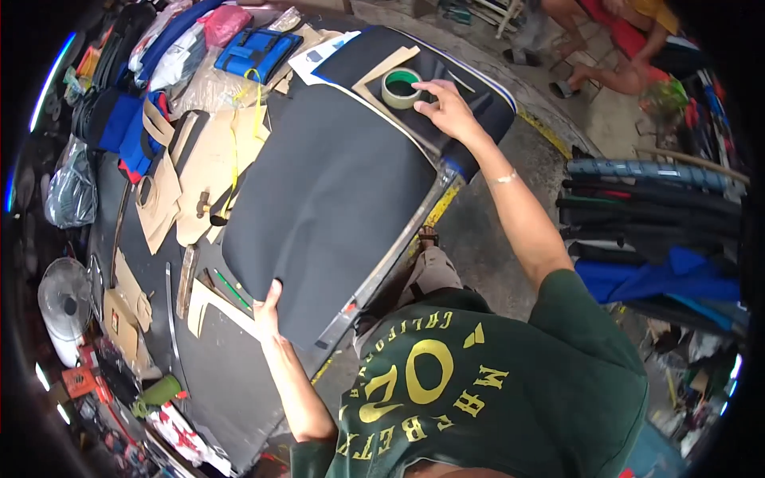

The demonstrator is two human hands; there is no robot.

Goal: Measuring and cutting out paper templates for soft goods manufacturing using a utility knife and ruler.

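Observation:
A large black sheet of fabric-like material [327, 191] covers the middle of the table. At its near left corner my left hand [268, 315] pinches the edge, thumb on top and the other fingers hidden below. My right hand [448, 111] reaches to the far right, where a roll of tape [400, 89] with a green inner ring lies on dark material. Thumb and index finger close on the roll's right side. Beside the roll is a tan cardboard strip [386, 67].
Left on the table are a hammer [204, 204], cardboard patterns [163, 199], a yellow tape measure [234, 151] and a blue bag [256, 54]. A fan [65, 299] stands at the far left. Folded dark fabric [637, 211] is stacked at right. Another person [629, 48] sits at upper right.

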